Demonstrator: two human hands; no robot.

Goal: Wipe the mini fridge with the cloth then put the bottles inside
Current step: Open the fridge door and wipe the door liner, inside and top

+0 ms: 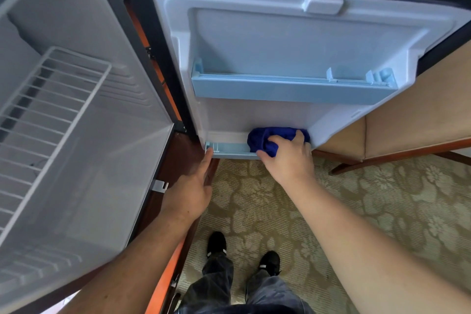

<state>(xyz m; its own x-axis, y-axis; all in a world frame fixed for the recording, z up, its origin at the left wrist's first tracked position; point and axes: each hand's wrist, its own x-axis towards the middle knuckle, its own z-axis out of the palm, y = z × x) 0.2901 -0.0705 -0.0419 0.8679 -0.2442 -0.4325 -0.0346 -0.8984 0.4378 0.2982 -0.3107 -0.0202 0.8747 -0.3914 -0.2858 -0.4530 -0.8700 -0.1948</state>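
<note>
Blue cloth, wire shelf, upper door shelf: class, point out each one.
blue cloth (258,139), head view, its bare left fold
wire shelf (54,109), head view, a middle bar
upper door shelf (280,92), head view, its front wall

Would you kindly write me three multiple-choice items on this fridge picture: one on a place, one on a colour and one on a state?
1. Where is the cloth?
A. on the wire rack
B. in the lower door shelf
C. on the carpet

2. What colour is the cloth?
A. blue
B. white
C. orange

3. In what state is the fridge door?
A. shut
B. swung wide open
C. lifted off and laid on the floor

Answers:
1 B, since the right hand grips the cloth down in the lowest shelf of the door.
2 A, since the cloth is a deep blue against the pale plastic.
3 B, since the door's inner face and both of its shelves face the camera.
</note>
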